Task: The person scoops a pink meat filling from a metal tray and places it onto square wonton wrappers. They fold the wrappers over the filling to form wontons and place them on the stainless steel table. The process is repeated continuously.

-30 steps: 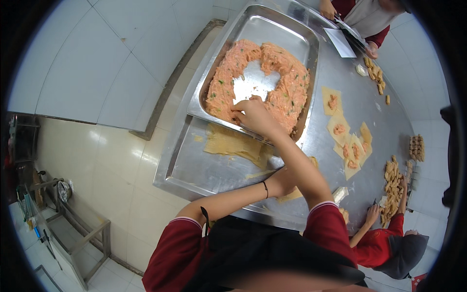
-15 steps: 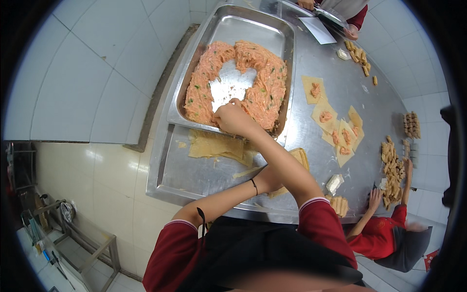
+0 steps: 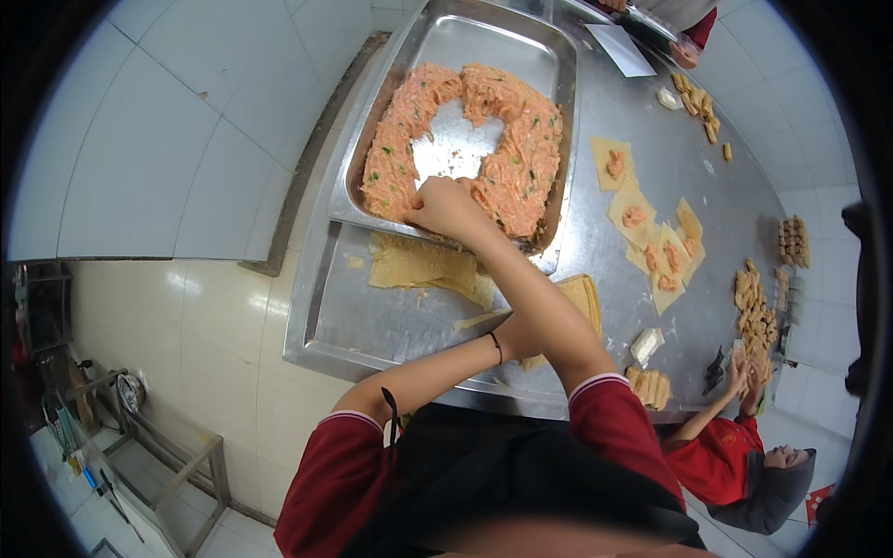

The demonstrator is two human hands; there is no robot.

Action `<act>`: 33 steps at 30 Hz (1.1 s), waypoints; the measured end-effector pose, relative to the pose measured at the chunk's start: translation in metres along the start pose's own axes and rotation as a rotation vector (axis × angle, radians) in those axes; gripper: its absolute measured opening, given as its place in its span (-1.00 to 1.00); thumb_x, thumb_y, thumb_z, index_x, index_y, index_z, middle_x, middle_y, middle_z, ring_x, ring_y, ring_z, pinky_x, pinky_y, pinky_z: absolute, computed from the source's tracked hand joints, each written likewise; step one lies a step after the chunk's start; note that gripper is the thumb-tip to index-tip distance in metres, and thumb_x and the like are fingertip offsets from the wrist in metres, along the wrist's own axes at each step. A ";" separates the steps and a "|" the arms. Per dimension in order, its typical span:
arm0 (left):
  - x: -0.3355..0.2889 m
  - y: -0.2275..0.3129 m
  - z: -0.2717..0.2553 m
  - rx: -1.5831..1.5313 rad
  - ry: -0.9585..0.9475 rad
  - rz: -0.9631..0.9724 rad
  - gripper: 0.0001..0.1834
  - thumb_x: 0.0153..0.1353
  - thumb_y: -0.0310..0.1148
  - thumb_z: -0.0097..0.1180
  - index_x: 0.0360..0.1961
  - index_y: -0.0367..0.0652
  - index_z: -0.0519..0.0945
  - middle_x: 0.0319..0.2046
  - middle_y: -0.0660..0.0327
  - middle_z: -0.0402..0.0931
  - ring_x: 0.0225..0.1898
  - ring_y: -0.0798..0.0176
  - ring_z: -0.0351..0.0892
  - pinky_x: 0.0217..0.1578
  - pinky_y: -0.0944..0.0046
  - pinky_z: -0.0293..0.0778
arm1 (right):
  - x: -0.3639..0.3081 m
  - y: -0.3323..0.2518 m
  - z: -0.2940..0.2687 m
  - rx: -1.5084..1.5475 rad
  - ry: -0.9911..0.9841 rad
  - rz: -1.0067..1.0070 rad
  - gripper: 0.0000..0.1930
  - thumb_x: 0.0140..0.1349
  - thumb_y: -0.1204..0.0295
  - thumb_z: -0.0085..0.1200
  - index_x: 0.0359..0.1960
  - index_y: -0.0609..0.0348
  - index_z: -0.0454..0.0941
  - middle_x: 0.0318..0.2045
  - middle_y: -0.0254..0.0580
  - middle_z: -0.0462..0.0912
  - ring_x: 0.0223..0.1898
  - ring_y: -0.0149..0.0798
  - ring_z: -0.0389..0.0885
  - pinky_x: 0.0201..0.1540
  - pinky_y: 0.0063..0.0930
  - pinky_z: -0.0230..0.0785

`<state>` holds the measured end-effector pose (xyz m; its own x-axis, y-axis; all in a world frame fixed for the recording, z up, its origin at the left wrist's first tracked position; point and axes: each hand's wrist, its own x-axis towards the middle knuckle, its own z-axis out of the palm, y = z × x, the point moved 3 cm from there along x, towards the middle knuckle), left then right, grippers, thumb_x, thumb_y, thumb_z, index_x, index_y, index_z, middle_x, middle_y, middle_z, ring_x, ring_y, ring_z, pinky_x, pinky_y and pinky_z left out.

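A deep steel tray (image 3: 358, 191) holds a ring of pink minced filling (image 3: 530, 167) flecked with green. My right hand (image 3: 448, 210) is at the tray's near side, its fingers curled into the filling. Below it, my left hand (image 3: 519, 337) rests by a stack of yellow wrappers (image 3: 581, 302), with a black band on the wrist. My right forearm crosses over the left hand and hides its fingers. More yellow wrapper sheets (image 3: 409, 263) lie against the tray's near wall. To the right, several wrappers (image 3: 633, 195) lie spread out with small lumps of filling on them.
On the steel table (image 3: 567, 377) are a white block-shaped item (image 3: 646, 347), rolled pieces (image 3: 649, 386) and a pile of rolls (image 3: 753, 307). A co-worker's hands (image 3: 741, 377) are at the right; another person's hand (image 3: 684, 54) is at the far side by a white sheet (image 3: 620, 49).
The view has shifted slightly, moving the table a little to the right. My right hand stays at the filling. The co-worker at the right has brought both hands together near the pile.
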<state>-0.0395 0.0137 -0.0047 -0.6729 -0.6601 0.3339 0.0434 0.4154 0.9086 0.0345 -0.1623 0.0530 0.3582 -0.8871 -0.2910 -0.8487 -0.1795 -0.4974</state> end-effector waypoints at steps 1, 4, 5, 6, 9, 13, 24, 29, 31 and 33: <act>0.000 -0.004 0.002 0.017 0.042 0.030 -0.72 0.16 -0.34 0.10 -0.14 -0.22 0.43 -0.20 0.04 0.42 -0.10 0.00 0.39 -0.04 0.06 0.30 | 0.002 -0.001 0.001 -0.030 -0.003 0.024 -0.72 -0.05 0.21 0.26 -0.59 0.21 0.67 -0.67 -0.02 0.58 -0.49 -0.03 0.57 -0.04 -0.10 0.20; -0.003 -0.009 0.009 0.092 0.104 0.124 -0.73 0.16 -0.27 0.10 -0.22 -0.19 0.39 -0.32 0.09 0.37 -0.22 0.03 0.37 -0.15 0.08 0.30 | 0.011 -0.001 0.003 -0.034 0.011 0.083 -0.72 -0.08 0.20 0.29 -0.59 0.19 0.68 -0.66 -0.03 0.59 -0.45 -0.01 0.60 -0.04 -0.09 0.20; -0.003 -0.009 0.010 0.109 0.114 0.157 -0.74 0.16 -0.26 0.10 -0.23 -0.18 0.38 -0.34 0.10 0.36 -0.24 0.04 0.36 -0.16 0.09 0.29 | 0.013 0.000 0.003 -0.047 0.022 0.087 -0.72 -0.09 0.20 0.29 -0.59 0.19 0.68 -0.66 -0.04 0.60 -0.44 -0.01 0.60 -0.04 -0.08 0.20; -0.003 -0.011 0.011 0.110 0.113 0.144 -0.73 0.16 -0.26 0.10 -0.23 -0.18 0.38 -0.33 0.10 0.36 -0.23 0.04 0.36 -0.16 0.09 0.29 | 0.014 0.000 0.005 -0.059 0.032 0.091 -0.72 -0.10 0.19 0.30 -0.60 0.18 0.69 -0.65 -0.05 0.61 -0.43 -0.01 0.61 -0.05 -0.08 0.20; -0.003 -0.013 0.012 0.102 0.103 0.122 -0.72 0.16 -0.25 0.11 -0.22 -0.19 0.38 -0.32 0.10 0.37 -0.22 0.03 0.36 -0.15 0.08 0.29 | 0.017 0.003 0.010 -0.121 0.050 0.105 -0.72 -0.11 0.18 0.31 -0.61 0.16 0.69 -0.64 -0.08 0.62 -0.41 -0.02 0.61 -0.06 -0.08 0.20; -0.005 -0.013 0.010 0.119 0.121 0.165 -0.70 0.16 -0.25 0.10 -0.17 -0.20 0.39 -0.29 0.09 0.37 -0.19 0.03 0.36 -0.12 0.09 0.29 | 0.017 0.010 0.014 -0.101 0.044 0.136 -0.74 -0.09 0.18 0.31 -0.62 0.11 0.70 -0.66 -0.13 0.61 -0.41 -0.05 0.61 -0.09 -0.07 0.17; -0.006 -0.005 0.004 0.121 -0.080 0.037 -0.61 0.14 -0.41 0.05 0.03 -0.26 0.47 0.03 -0.07 0.46 0.12 -0.09 0.39 0.16 -0.02 0.24 | 0.011 0.024 0.007 0.138 -0.122 0.092 -0.89 -0.10 0.37 0.17 -0.55 0.05 0.72 -0.50 -0.06 0.67 -0.33 -0.03 0.63 0.17 0.16 -0.01; 0.002 0.007 -0.002 0.189 -0.074 0.066 -0.56 0.13 -0.42 0.04 0.06 -0.31 0.44 0.05 -0.08 0.44 0.16 -0.11 0.36 0.19 -0.03 0.21 | -0.002 0.023 -0.010 0.252 -0.168 0.004 -0.79 0.08 0.24 0.13 -0.45 0.07 0.73 -0.54 -0.15 0.66 -0.44 -0.17 0.62 -0.20 -0.37 0.38; 0.001 0.006 -0.002 0.172 -0.077 0.053 -0.56 0.13 -0.41 0.05 0.07 -0.30 0.43 0.06 -0.08 0.43 0.17 -0.11 0.34 0.20 -0.03 0.21 | -0.004 0.020 -0.015 0.100 -0.094 -0.028 -0.77 0.14 0.26 0.06 -0.40 0.08 0.72 -0.48 -0.13 0.68 -0.39 -0.17 0.63 -0.18 -0.36 0.39; -0.001 0.003 0.001 0.167 -0.088 0.039 -0.55 0.12 -0.41 0.06 0.07 -0.29 0.43 0.06 -0.08 0.43 0.18 -0.11 0.34 0.20 -0.03 0.21 | -0.003 0.018 -0.013 0.075 -0.049 0.011 -0.75 0.17 0.26 0.00 -0.37 0.07 0.71 -0.44 -0.14 0.68 -0.33 -0.14 0.63 -0.12 -0.30 0.36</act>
<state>-0.0394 0.0164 -0.0024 -0.7355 -0.5873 0.3377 -0.0480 0.5424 0.8388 0.0133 -0.1685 0.0557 0.3695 -0.8664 -0.3358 -0.8216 -0.1358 -0.5536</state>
